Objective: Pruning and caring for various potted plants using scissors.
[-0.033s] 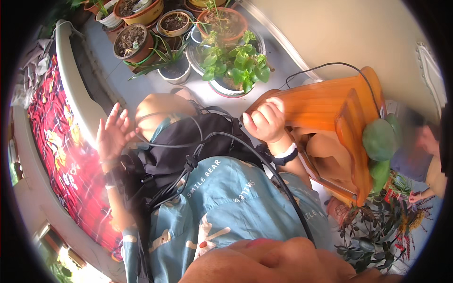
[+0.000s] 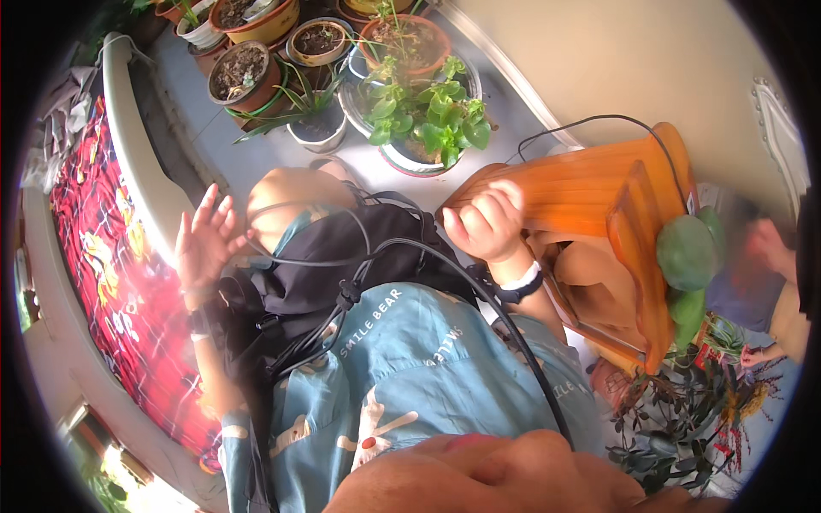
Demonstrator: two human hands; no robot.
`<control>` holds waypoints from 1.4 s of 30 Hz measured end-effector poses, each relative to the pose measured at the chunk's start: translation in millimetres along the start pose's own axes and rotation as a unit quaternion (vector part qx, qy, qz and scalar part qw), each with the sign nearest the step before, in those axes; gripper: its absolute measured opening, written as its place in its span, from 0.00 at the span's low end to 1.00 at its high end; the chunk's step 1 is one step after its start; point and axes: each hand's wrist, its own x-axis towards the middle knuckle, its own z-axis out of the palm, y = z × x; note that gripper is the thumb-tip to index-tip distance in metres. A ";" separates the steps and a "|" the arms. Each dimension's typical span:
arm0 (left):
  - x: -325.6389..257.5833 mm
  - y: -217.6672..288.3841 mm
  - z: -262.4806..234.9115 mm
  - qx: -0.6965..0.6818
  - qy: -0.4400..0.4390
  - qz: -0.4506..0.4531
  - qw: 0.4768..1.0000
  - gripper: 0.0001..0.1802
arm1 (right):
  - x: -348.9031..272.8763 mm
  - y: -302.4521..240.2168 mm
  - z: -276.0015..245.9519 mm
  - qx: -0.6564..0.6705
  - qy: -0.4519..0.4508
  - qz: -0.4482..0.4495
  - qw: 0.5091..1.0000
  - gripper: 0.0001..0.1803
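Observation:
My left hand [image 2: 205, 241] is raised beside the bed edge with its fingers apart, and nothing shows in it. On the other side, my right hand [image 2: 487, 221] is curled into a fist in front of the orange wooden furniture [image 2: 547, 192]; no object shows in it. A dark band circles each wrist. Between the hands, a black cloth bag or garment [image 2: 316, 256] lies across my lap, next to a bare knee [image 2: 295, 197]. Black cables [image 2: 428, 248] loop over it and run down across my blue printed clothing [image 2: 376, 342].
Several potted plants stand on the floor ahead, including a leafy green one [image 2: 432, 120]. To the left is a bed with a red patterned cover [image 2: 111, 291]. At the right are green leaves [image 2: 687, 252], dark-leaved plants [image 2: 667, 436] and a blurred part of another person [image 2: 774, 248].
My right fist has shifted very slightly to the right. My left hand stays in nearly the same place, fingers still apart.

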 end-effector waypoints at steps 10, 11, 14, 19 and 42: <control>0.7 -5.3 -7.6 0.014 -0.051 0.007 0.999 0.34 | 35.2 -17.9 -9.4 0.024 0.002 -0.036 0.999 0.14; -2.2 -5.3 -7.0 0.015 -0.049 0.011 0.999 0.34 | 35.0 -19.8 -8.2 0.033 0.006 -0.038 0.999 0.14; -6.3 -5.6 -6.7 0.005 -0.064 0.014 0.998 0.34 | 35.5 -21.9 -9.5 0.018 -0.006 -0.050 0.999 0.15; -8.9 -5.9 -7.4 0.000 -0.069 0.018 0.997 0.34 | 37.8 -18.3 -12.6 0.030 -0.007 -0.046 0.998 0.13; 9.7 -14.9 -11.9 -0.022 -0.109 -0.007 0.994 0.32 | 124.2 135.1 -196.8 -0.382 -0.312 0.429 0.756 0.24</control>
